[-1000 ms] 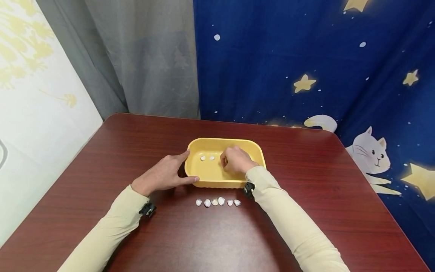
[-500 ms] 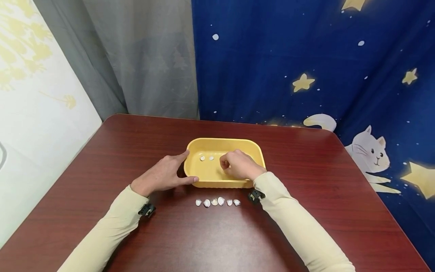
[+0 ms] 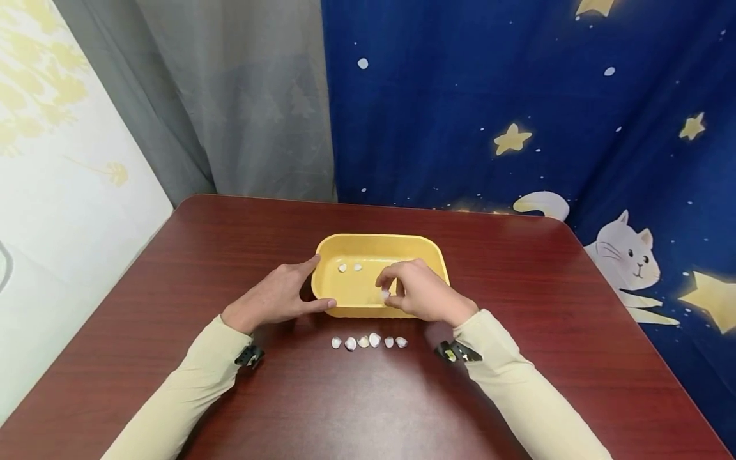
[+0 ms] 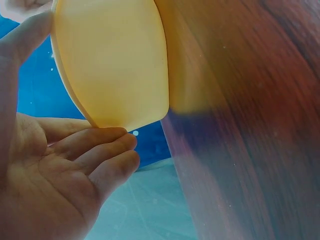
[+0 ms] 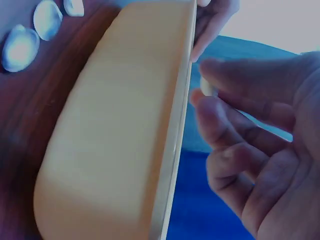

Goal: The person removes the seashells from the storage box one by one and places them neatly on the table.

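A yellow rectangular tub [image 3: 376,239] stands on the table. My left hand [image 3: 275,295] spans its left end, with thumb and fingers nearly straight; its fingers [image 4: 107,145] touch the tub's outer wall in the left wrist view. My right hand [image 3: 424,291] hovers over the tub's front rim at right. Between thumb and fingertips it pinches a small white shell [image 3: 386,294], partly hidden by the fingers in the right wrist view. Two more white shells, a left one [image 3: 342,268] and a right one [image 3: 358,268], lie inside the tub.
Several small shells [image 3: 375,340] lie in a side-by-side row on the dark red-brown table [image 3: 356,409], in front of the tub. A grey curtain [image 3: 264,115] and a blue star-patterned curtain [image 3: 437,115] hang behind the table's far edge.
My right hand has risen from the tub's floor and drawn back toward the front rim, bringing a shell into sight between its fingers. The left hand stays at the tub's left end.
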`<state>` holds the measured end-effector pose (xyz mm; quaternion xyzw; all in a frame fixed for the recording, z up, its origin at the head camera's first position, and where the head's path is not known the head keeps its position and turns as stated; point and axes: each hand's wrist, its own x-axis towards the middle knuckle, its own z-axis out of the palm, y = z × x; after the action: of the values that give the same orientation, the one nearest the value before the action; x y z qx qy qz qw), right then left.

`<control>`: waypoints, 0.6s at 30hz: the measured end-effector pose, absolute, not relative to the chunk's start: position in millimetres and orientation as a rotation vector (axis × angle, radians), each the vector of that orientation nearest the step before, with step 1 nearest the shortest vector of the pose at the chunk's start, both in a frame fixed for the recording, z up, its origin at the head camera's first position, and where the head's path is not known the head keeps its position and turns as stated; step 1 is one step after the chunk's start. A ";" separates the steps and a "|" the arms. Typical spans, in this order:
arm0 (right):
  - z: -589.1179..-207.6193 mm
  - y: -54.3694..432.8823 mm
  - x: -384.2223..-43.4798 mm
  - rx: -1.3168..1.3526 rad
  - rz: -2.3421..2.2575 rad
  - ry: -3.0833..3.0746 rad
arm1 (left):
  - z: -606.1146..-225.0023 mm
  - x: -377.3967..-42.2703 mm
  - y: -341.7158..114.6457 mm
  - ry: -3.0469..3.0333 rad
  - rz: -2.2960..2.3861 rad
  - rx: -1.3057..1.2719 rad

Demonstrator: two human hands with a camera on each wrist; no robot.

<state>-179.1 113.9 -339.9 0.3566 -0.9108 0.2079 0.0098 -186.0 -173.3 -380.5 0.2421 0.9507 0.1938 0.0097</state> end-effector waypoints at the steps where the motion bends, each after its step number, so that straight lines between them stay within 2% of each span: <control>1: -339.1 115.5 -176.3 1.113 0.659 -2.828 | -380.4 -186.0 -173.4 2.967 0.604 0.757; 18: -350.6 147.1 -145.4 1.324 0.863 -2.803 | -381.1 -184.6 -173.8 2.965 0.609 0.786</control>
<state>-145.4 147.1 -350.6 0.4111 -0.8705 0.2680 -0.0382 -184.6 -173.8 -381.1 0.2514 0.9480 0.1948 0.0071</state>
